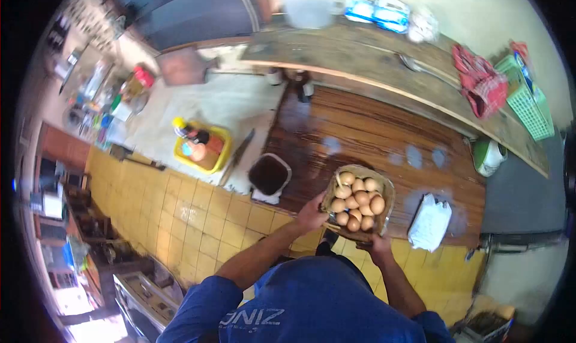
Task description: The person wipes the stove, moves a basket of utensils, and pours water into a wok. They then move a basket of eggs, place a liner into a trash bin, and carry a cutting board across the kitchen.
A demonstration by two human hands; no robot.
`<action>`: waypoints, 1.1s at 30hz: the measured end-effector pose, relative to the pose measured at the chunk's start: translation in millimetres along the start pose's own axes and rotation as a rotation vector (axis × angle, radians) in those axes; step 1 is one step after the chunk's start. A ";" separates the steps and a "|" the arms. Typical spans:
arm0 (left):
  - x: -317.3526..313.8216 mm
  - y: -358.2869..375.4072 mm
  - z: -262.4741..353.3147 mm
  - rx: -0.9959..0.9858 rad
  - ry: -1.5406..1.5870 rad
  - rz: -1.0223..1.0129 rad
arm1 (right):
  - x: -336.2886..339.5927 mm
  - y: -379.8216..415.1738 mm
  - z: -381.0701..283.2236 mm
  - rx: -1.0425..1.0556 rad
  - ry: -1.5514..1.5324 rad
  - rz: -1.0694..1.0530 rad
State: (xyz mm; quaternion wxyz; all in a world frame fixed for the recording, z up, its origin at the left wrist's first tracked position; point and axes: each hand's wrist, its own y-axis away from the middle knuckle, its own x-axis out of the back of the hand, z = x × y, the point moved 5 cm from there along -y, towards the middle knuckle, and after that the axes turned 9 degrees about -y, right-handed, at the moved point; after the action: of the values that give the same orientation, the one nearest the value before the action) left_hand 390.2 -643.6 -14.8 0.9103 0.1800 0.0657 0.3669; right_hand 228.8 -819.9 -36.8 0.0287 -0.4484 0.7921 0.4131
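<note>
A basket [389, 194] holding several brown eggs [355, 202] is at the front edge of the dark wooden counter [372, 127]. My left hand [312, 215] grips the basket's left side, its fingers partly hidden by the rim. At the basket's lower right, my right hand [377, 247] is closed on the rim. A white packet [429, 223] lies on the counter to the right of the basket. To the left stands a square container [269, 174] with a dark inside.
A yellow tray [225, 154] with bottles and a knife [240, 150] rest on the pale counter [240, 97]. Above runs a wooden shelf [360, 49] with a ladle [420, 67], a red cloth [478, 79] and a green basket [531, 106]. A green-and-white pot [489, 157] is at right.
</note>
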 end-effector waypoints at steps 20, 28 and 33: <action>325.1 495.0 -73.3 -0.536 0.438 0.685 | -472.5 130.2 240.4 -0.323 0.327 -0.759; 450.3 614.6 -139.3 -0.373 0.458 1.228 | -669.8 96.0 371.6 -0.560 0.586 -0.973; 546.9 694.1 -148.5 -0.448 0.629 1.433 | -823.7 73.2 484.0 -0.510 0.708 -1.219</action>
State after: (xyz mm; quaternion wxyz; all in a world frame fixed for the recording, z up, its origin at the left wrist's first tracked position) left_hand 300.4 238.3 115.4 0.4079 -0.1193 0.1121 0.8982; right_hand 508.8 93.7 34.0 -0.1089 -0.9067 0.2451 0.3256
